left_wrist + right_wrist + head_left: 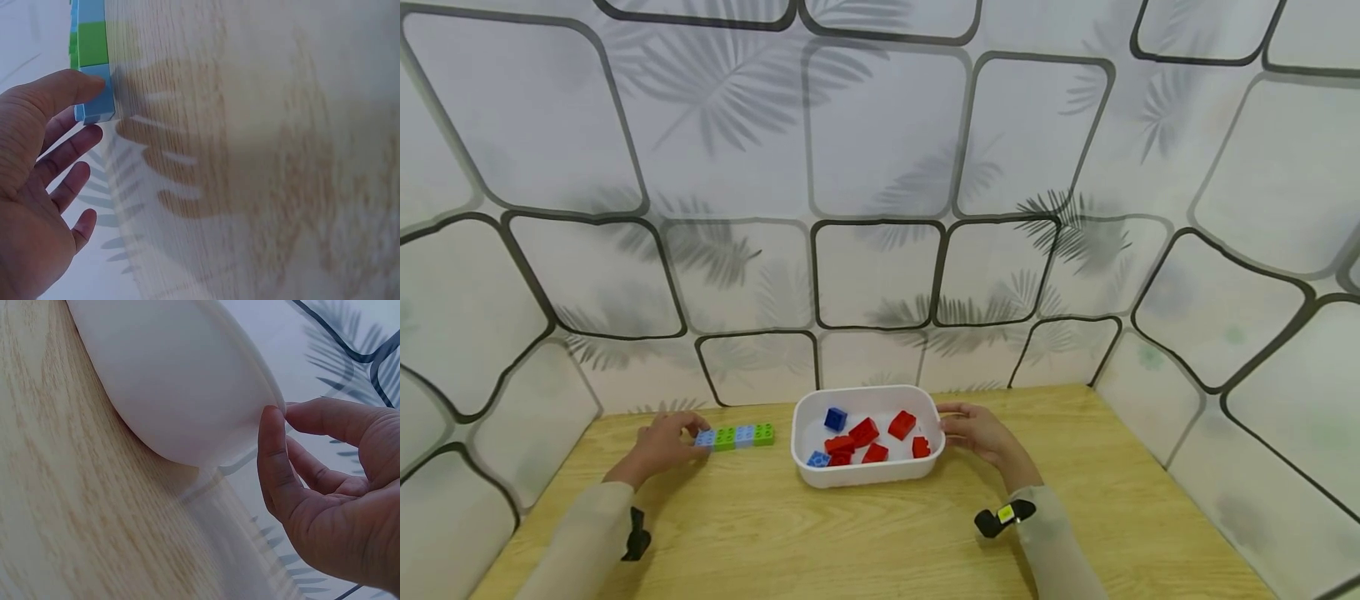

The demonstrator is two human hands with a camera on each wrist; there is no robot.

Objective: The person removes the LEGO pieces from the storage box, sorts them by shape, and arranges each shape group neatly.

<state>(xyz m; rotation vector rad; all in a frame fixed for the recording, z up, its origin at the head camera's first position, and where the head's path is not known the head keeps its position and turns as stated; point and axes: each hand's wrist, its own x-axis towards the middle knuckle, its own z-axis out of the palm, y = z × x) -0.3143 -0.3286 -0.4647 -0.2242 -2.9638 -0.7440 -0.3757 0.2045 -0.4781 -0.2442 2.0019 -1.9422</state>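
In the head view, my left hand [662,446] is at the left end of a row of joined toy building bricks [744,437], alternating light blue and green. The left wrist view shows the thumb and a finger pinching the light blue end brick [98,94], the other fingers loosely spread below. My right hand [981,432] is at the right end of a white plastic box [868,477]. In the right wrist view its thumb and forefinger pinch the rim of that box. Inside lie several red bricks [863,432], a dark blue brick [835,419] and a lighter blue brick [817,459].
A light wooden table [820,542] carries the box and the brick row, which lies left of the box with a small gap. Patterned wall covering [880,275] rises behind the table and along both sides. Each wrist wears a black strap, the right strap [1004,515] with a yellow patch.
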